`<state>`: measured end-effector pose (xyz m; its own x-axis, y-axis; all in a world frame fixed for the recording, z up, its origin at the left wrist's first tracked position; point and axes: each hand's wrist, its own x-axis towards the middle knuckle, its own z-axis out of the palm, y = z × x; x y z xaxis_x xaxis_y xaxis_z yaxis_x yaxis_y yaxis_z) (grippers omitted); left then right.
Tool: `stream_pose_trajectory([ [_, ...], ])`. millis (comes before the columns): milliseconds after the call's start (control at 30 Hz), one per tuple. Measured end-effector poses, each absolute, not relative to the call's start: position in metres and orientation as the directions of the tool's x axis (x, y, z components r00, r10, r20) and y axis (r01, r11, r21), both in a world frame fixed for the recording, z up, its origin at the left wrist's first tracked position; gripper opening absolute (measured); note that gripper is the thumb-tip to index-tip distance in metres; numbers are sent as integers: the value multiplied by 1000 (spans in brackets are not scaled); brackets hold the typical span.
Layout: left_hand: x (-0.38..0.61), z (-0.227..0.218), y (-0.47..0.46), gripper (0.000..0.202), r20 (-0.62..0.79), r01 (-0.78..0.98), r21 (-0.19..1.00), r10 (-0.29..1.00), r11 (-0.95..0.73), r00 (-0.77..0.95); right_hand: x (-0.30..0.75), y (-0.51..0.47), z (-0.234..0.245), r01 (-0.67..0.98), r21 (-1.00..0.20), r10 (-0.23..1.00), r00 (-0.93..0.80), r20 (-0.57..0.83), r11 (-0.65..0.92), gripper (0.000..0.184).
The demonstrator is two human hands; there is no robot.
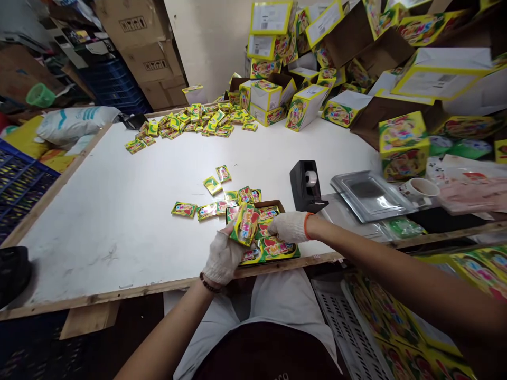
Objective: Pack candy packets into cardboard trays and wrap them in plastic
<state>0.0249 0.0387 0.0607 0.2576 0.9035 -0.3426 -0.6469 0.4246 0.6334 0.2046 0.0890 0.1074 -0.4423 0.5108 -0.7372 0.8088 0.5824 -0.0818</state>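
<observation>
My left hand (225, 255), in a white knit glove, grips one or more small green-and-yellow candy packets (245, 224) above the left part of an open carton. Packets with the same print lie in rows inside this carton (282, 205) at the table's front edge. My right hand (291, 227), also gloved, reaches into the carton from the right. Its fingers are closed together, with the tips down at the packets; what they pinch is hidden. Loose candy packets (184, 209) lie just left of and behind the carton.
A heap of packets (198, 120) lies along the table's back edge. Yellow display boxes (304, 105) are piled at the back right. A black tape dispenser (303, 184), a clear plastic tray (372, 195) and a cup (419, 191) stand to the right. Filled boxes (400, 322) sit below.
</observation>
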Motion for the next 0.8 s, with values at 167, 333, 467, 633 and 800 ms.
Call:
stream_pose_trajectory([
  [167,36,37,39,44,-423,-681,564,872,466,246,221,75,95,869,-118,646,-441,-622,480,60],
  [333,32,37,39,41,-396,-698,564,886,441,240,225,74,96,854,-163,601,-471,-646,495,55],
  [467,33,38,39,41,-395,-685,573,884,450,250,230,77,97,833,-147,593,-492,-637,533,54],
  [633,36,42,37,45,-379,-668,591,887,452,264,237,80,91,787,-156,587,-560,-584,596,59],
  [800,37,47,36,50,-390,-646,613,886,454,252,231,78,105,842,-112,568,-448,-691,528,54],
])
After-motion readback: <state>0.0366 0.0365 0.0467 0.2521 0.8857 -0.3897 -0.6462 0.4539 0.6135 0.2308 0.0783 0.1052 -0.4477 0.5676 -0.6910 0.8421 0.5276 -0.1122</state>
